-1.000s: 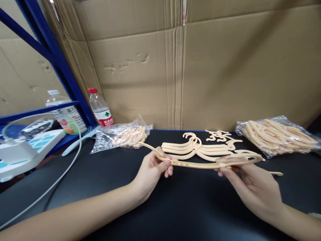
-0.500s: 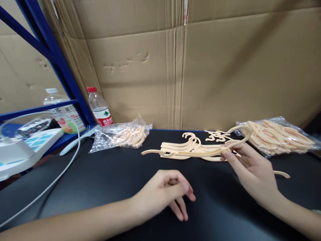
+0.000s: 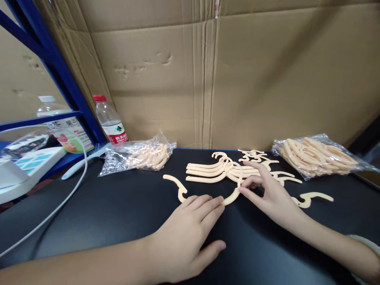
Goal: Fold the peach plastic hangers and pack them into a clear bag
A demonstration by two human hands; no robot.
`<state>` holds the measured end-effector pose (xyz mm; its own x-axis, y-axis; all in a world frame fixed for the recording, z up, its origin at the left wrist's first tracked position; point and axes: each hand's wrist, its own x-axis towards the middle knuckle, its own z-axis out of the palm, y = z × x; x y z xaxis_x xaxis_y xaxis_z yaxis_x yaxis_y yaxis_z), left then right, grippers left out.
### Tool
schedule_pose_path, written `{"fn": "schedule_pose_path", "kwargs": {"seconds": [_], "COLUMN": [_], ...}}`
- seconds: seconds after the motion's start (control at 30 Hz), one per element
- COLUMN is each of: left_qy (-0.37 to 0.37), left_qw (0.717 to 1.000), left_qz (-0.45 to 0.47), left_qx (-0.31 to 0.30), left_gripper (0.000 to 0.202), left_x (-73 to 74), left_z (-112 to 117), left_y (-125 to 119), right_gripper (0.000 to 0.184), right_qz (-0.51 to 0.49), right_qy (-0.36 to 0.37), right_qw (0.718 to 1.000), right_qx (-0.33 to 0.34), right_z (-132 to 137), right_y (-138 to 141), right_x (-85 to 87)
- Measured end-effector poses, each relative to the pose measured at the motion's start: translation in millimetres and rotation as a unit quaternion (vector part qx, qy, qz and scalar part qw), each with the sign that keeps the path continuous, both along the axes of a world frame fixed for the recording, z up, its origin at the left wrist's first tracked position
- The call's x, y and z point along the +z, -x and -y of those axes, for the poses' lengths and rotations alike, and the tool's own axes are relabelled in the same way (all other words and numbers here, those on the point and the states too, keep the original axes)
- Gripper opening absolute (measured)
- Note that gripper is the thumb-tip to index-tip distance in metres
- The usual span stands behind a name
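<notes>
Pressing: left hand (image 3: pixel 190 233) flat, fingers open, on slim curved cream plastic hanger (image 3: pixel 179 189) lying on matte black worktop (image 3: pixel 118 206) | right hand (image 3: pixel 268 196) pinches its curved end | smooth hanger stack (image 3: pixel 208 172) just behind

**Entry: packing and assembly bench, warehouse or small-factory stockroom.**

- Landmark: black worktop (image 3: pixel 118 213).
- Behind the worktop: large brown cardboard cartons (image 3: pixel 267 79), rising out of view.
- Left of the worktop: blue steel storage rack (image 3: pixel 59 75), with a water bottle (image 3: pixel 108 120) at its foot.
- On the worktop, far edge: a clear bag of beige plastic parts (image 3: pixel 139 156) at the left and a fuller bag (image 3: pixel 314 156) at the right. A stack of beige hangers (image 3: pixel 208 172) lies between them.
- On the worktop, nearer: loose hanger piece (image 3: pixel 179 189).
</notes>
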<state>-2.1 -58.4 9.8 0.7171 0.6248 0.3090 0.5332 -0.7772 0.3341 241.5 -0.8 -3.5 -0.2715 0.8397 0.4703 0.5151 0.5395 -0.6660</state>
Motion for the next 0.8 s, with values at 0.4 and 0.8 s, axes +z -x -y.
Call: {"fn": "schedule_pose_path", "kwargs": {"seconds": [0.4, 0.8], "left_qy": [0.07, -0.028], "left_qw": [0.996, 0.998], "left_qz": [-0.048, -0.058], "left_qx": [0.012, -0.013], "left_gripper": [0.062, 0.054], "left_x": [0.4, -2.4], "left_z": [-8.9, -16.5], "left_y": [3.2, 2.4], "right_gripper": [0.008, 0.016], "right_qz": [0.118, 0.174], "right_qy": [-0.044, -0.123], "right_qw": [0.992, 0.965], "right_qx": [0.018, -0.152], "right_z": [-6.0, -70.9], "right_y": [-4.7, -86.6], "right_x": [-4.6, 18.5]}}
